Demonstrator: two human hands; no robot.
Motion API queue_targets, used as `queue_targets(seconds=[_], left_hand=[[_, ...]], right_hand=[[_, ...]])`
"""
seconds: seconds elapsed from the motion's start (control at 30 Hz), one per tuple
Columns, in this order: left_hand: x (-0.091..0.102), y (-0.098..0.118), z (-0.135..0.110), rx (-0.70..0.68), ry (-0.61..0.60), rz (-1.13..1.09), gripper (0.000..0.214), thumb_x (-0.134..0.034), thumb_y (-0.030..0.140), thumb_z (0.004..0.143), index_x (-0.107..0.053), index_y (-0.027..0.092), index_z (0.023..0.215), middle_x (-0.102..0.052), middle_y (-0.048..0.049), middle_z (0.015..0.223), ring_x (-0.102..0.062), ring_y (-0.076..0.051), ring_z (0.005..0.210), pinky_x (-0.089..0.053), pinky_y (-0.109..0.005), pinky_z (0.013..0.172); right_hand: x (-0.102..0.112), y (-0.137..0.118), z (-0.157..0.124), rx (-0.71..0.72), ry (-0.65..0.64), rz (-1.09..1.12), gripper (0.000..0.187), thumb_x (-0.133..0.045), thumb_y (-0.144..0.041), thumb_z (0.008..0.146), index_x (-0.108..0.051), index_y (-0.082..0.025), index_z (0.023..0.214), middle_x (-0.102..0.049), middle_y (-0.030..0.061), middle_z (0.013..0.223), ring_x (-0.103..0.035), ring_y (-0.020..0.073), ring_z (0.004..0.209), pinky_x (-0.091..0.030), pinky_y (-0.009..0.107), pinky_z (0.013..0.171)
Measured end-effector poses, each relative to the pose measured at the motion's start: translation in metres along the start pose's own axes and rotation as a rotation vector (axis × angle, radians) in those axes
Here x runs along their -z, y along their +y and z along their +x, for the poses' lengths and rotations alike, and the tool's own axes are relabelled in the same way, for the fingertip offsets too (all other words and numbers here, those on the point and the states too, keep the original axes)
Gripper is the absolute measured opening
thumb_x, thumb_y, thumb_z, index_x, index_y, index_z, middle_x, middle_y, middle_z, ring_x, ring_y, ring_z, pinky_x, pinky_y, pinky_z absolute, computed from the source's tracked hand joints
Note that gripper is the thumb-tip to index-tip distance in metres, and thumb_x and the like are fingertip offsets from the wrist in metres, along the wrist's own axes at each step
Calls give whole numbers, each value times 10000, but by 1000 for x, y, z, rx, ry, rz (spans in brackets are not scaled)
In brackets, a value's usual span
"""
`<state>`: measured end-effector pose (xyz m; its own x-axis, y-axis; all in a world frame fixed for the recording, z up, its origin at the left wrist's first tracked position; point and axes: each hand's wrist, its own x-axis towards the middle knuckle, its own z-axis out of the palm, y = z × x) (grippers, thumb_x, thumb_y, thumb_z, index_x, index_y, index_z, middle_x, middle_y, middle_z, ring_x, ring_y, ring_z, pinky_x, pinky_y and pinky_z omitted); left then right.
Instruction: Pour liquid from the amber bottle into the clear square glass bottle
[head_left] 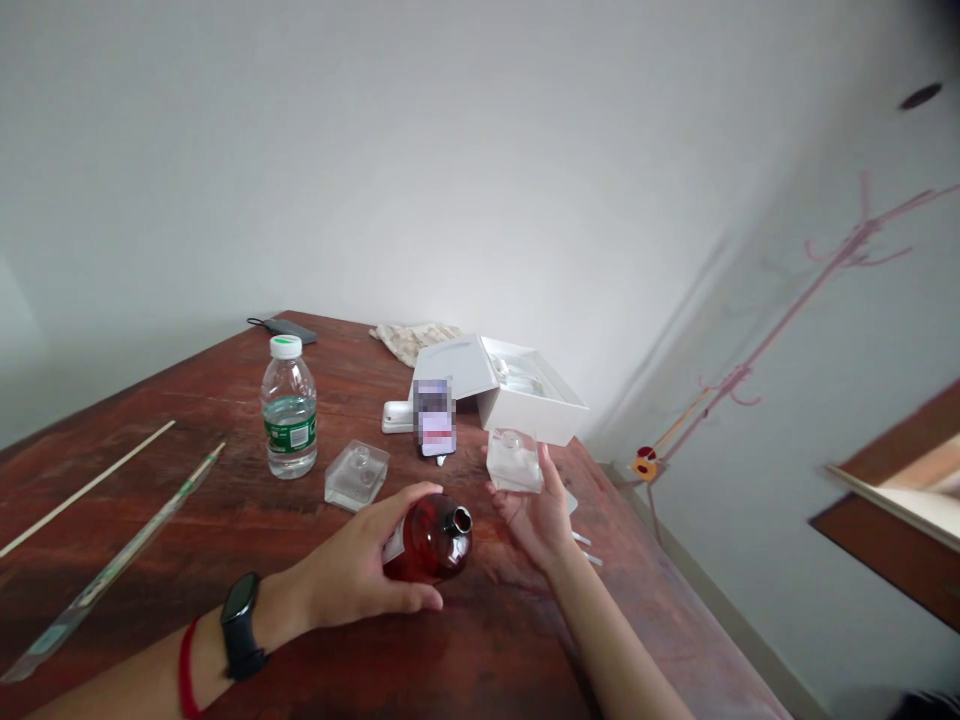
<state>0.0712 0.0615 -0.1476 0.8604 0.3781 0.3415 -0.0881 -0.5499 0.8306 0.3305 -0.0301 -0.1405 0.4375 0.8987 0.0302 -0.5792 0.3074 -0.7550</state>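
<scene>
**Left hand [352, 560] gripping a red glass bottle [429, 540] low over the bench [150, 520]; right hand [536, 520] holding a clear block [514, 460].**
Left fingers [412, 598] are wrapping the bottle's body, its neck pointing right; smooth glass could slip and strike the bench. Right fingers [501, 497] and thumb are closing on the block's lower edges, so it could tip free.

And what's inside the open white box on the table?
Clear-looking pieces lie in the white box; its front wall hides the rest, so exactly what they are is unclear.
</scene>
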Motion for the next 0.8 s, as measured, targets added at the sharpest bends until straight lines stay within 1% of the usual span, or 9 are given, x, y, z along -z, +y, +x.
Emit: queue_targets(seconds=[0.13,0.17,0.23,0.3,0.37,0.47,0.57,0.7,0.8], left_hand=[[-2,0,-3,31,-7,-2,1012,-897,604,758,-410,248,1571,-546,-145,1569,-563,-384,1405,-381,-522,1251],[-2,0,-3,30,-11,-3,1013,-892,608,761,-407,246,1574,-545,-147,1570,-560,-384,1407,-383,-522,1251],[-2,1,-3,31,-17,-3,1007,-879,609,774,-400,239,1579,-545,-152,1566,-556,-385,1410,-385,-522,1250],[-1,2,-3,36,-16,-1,1004,-870,606,786,-388,235,1585,-543,-156,1566,-553,-387,1412,-383,-522,1251],[0,2,-3,36,-12,-4,1004,-864,602,796,-371,242,1592,-539,-155,1568,-550,-386,1413,-387,-518,1246],[0,1,-2,27,-8,-39,999,-856,600,812,-346,252,1597,-562,-150,1541,-571,-376,1389,-400,-513,1234],[0,0,-2,29,-3,-55,992,-849,608,817,-343,254,1593,-578,-148,1518,-585,-375,1373,-392,-523,1237],[1,1,-2,52,-9,-6,997,-849,638,801,-361,253,1581,-563,-156,1530,-560,-394,1396,-362,-551,1254],[1,1,-3,49,-4,-16,992,-843,642,808,-355,250,1578,-539,-156,1553,-558,-384,1401,-366,-539,1256]], right_hand=[[2,-1,1,17,17,15,481,-810,-572,861,-723,-237,1195,-829,60,1029,-705,152,605,-574,219,458],[2,0,1,14,20,16,482,-819,-570,855,-721,-252,1205,-828,50,1038,-696,141,594,-554,203,440],[2,1,1,9,22,16,475,-844,-565,835,-726,-269,1187,-824,27,982,-681,130,573,-513,177,408],[2,1,1,-11,4,12,472,-849,-576,825,-733,-261,1157,-811,24,906,-677,137,565,-501,176,401],[2,0,1,-46,-33,8,484,-834,-596,830,-732,-253,1156,-803,36,888,-679,152,572,-503,189,402],[3,-1,-1,-92,-76,6,567,-834,-630,815,-713,-269,1235,-806,46,933,-688,161,612,-489,184,404],[5,0,-5,-103,-96,5,632,-865,-649,768,-705,-292,1265,-815,57,1036,-702,165,682,-476,169,415],[6,3,-11,-87,-156,-52,698,-952,-537,691,-691,-299,1294,-809,83,1183,-702,181,741,-485,191,446],[1,3,-14,-56,-164,-114,791,-993,-397,648,-648,-320,1355,-806,81,1210,-686,162,693,-465,187,448]])
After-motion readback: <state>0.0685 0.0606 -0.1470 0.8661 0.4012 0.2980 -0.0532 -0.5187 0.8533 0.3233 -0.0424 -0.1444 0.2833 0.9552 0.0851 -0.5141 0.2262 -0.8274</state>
